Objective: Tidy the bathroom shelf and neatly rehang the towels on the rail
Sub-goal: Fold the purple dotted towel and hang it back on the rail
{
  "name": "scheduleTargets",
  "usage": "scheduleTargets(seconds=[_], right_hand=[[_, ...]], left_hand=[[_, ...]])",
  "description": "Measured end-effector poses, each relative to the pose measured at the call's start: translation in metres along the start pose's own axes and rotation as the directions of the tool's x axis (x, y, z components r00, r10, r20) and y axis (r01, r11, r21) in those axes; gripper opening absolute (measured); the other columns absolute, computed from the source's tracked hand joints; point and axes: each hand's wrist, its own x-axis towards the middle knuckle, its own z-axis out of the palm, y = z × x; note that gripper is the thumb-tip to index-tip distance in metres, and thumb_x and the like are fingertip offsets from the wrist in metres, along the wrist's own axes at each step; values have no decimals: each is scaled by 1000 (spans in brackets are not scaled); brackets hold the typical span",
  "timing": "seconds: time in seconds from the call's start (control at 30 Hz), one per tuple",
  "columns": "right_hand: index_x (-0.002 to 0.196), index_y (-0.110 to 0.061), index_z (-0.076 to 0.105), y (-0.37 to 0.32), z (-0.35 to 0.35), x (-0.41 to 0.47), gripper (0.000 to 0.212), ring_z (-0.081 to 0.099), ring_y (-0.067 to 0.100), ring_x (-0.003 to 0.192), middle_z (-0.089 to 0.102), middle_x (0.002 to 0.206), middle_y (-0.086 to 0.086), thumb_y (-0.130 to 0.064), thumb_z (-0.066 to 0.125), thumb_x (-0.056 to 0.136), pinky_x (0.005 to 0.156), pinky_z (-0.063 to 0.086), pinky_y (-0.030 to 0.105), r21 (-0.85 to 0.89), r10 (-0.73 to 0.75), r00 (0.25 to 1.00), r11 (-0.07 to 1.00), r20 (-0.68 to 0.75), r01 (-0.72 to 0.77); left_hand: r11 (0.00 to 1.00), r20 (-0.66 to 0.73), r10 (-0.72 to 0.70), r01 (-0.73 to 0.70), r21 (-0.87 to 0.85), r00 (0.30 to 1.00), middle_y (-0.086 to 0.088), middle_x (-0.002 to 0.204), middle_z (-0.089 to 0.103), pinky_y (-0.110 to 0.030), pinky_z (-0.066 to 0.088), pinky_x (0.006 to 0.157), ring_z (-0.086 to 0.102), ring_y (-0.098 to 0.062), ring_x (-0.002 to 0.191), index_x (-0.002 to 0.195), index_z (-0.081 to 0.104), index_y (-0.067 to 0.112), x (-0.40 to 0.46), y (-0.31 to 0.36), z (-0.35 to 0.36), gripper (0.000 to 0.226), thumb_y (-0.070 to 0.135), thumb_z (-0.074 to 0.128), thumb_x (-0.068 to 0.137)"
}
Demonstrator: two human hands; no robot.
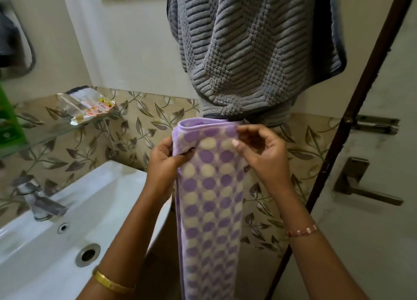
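A purple towel with cream dots [209, 198] hangs folded in a long strip down the middle of the view. My left hand [165, 162] grips its left edge near the top fold. My right hand [259, 150] pinches the top right corner between thumb and fingertips. Above it a grey ribbed towel [246, 47] hangs bunched from higher up; the rail itself is hidden behind the towels. A glass shelf [56, 130] on the left wall carries a crumpled clear wrapper [88, 105] and a green box [9, 119] at the frame's edge.
A white washbasin [67, 227] with a metal tap [38, 198] sits low on the left. A door with a dark frame [352, 110] and a lever handle [361, 187] stands on the right. Leaf-patterned tiles cover the wall behind.
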Motion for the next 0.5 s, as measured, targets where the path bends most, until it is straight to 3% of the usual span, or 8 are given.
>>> scheduleTargets(seconds=[0.07, 0.13, 0.23, 0.27, 0.33, 0.4, 0.5], right_hand=[[109, -15, 56, 16, 0, -7, 50, 61, 5, 91, 63, 104, 1, -14, 80, 66, 79, 51, 17, -26, 142, 990, 990, 21, -142], [120, -25, 47, 28, 3, -14, 73, 59, 10, 105, 60, 117, -4, -22, 86, 57, 86, 53, 23, 2, 318, 930, 946, 187, -324], [108, -33, 55, 37, 16, -19, 68, 65, 10, 99, 66, 112, -7, -33, 85, 47, 81, 56, 28, 93, 428, 808, 859, 405, -503], [99, -34, 59, 37, 22, -18, 59, 67, 7, 93, 69, 106, -8, -33, 86, 46, 76, 57, 26, 106, 442, 806, 849, 393, -518], [83, -33, 63, 35, 34, -10, 39, 67, -3, 78, 71, 88, -16, -23, 88, 53, 66, 57, 19, 129, 410, 872, 882, 266, -454], [77, -32, 65, 26, 46, 0, 33, 66, -6, 70, 71, 73, -23, -16, 86, 57, 61, 56, 15, 185, 339, 924, 911, 177, -369], [83, -30, 67, 3, 61, 12, 35, 68, 1, 78, 73, 80, -19, -20, 84, 54, 65, 56, 19, 291, 225, 961, 920, 158, -263]], left_hand=[[997, 37, -28, 31, -76, 999, 6, 74, 74, -22, 56, 60, 69, -10, 70, 93, 63, 11, 3, 2, -12, 28, -9, 57, 75], [991, 87, -39, 50, -123, 995, 5, 73, 74, -22, 55, 58, 69, -11, 69, 88, 65, 13, 5, 4, -20, 26, -3, 62, 69], [992, 144, -23, 40, -118, 989, 4, 74, 74, -22, 55, 58, 69, -11, 69, 84, 66, 17, 7, 10, -28, 26, 1, 62, 65], [994, 142, -2, 18, -108, 990, 4, 74, 74, -21, 55, 58, 69, -10, 69, 84, 67, 17, 7, 13, -30, 24, 3, 60, 65], [994, 107, 56, -46, -98, 993, 6, 74, 74, -20, 55, 60, 68, -9, 69, 85, 68, 19, 11, 22, -38, 25, 4, 59, 67], [990, 53, 125, -121, -71, 991, 9, 80, 74, -20, 55, 63, 68, -7, 74, 96, 64, 18, 15, 34, -47, 28, 8, 60, 70], [979, 0, 204, -204, 6, 979, 12, 90, 71, -21, 54, 69, 66, -6, 83, 111, 55, 17, 16, 47, -62, 48, 25, 71, 67]])
